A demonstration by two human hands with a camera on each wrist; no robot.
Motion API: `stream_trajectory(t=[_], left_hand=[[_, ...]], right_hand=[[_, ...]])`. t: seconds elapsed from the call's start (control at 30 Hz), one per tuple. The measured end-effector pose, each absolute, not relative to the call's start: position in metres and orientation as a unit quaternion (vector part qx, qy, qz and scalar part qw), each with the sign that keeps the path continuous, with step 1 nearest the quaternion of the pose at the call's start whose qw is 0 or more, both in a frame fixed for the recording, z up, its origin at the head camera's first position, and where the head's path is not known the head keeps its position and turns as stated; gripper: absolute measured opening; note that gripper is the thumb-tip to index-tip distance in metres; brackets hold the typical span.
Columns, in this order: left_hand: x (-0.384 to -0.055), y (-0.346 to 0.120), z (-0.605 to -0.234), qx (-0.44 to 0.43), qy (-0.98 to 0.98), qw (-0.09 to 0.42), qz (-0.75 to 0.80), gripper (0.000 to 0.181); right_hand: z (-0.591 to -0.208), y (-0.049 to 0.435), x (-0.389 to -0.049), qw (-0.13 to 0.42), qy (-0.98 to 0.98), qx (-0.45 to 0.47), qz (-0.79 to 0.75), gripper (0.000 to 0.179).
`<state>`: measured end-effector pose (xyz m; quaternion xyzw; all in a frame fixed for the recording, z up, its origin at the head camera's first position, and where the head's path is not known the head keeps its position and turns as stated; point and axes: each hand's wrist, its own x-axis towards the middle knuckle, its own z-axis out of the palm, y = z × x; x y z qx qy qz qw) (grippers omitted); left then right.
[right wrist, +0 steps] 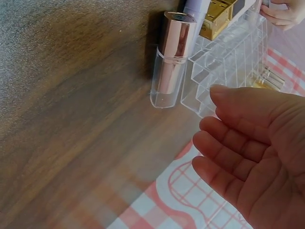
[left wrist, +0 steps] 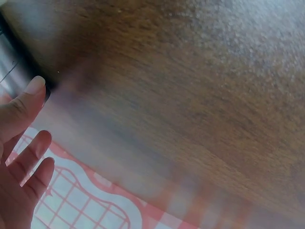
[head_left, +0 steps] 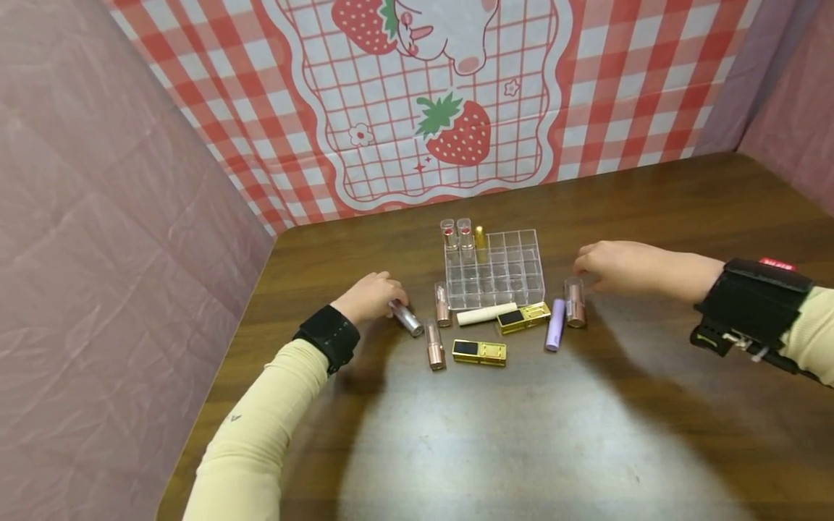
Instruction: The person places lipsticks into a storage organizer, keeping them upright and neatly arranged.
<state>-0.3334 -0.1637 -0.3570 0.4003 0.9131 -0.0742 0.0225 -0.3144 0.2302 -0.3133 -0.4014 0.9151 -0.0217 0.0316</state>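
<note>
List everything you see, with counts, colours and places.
organizer: one, clear, centre
capped lipsticks: two, clear and red, organizer's back row
gold tube: one, gold, same row
silver tube: one, silver, leftmost tube
rose tubes: three, rose gold, two left, one right
cream tube: one, cream, before organizer
gold cases: two, gold and black, before organizer
lilac tube: one, lilac, right of gold cases
table: one, brown, underneath
printed cloth: one, red and white, behind table
drapes: two, pink, either side
wrist straps: two, black, on wrists
sleeves: two, pale yellow, on arms
left hand: one, pinching silver tube
right hand: one, near a rose tube
</note>
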Motion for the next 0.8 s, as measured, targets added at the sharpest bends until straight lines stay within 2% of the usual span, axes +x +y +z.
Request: stream_trajectory(t=[0.4, 0.8], left_hand=[[-0.333, -0.167, -0.347, 0.393, 0.917, 0.016, -0.072, 0.026], [-0.328, -0.178, -0.316, 0.372, 0.927, -0.038, -0.009, 0.024]], right_hand=[[-0.314, 0.232, -0.315, 0.037, 0.915, -0.4, -0.031, 0.02], [-0.309, 0.24, -0.309, 0.036, 0.918, -0.393, -0.024, 0.02]])
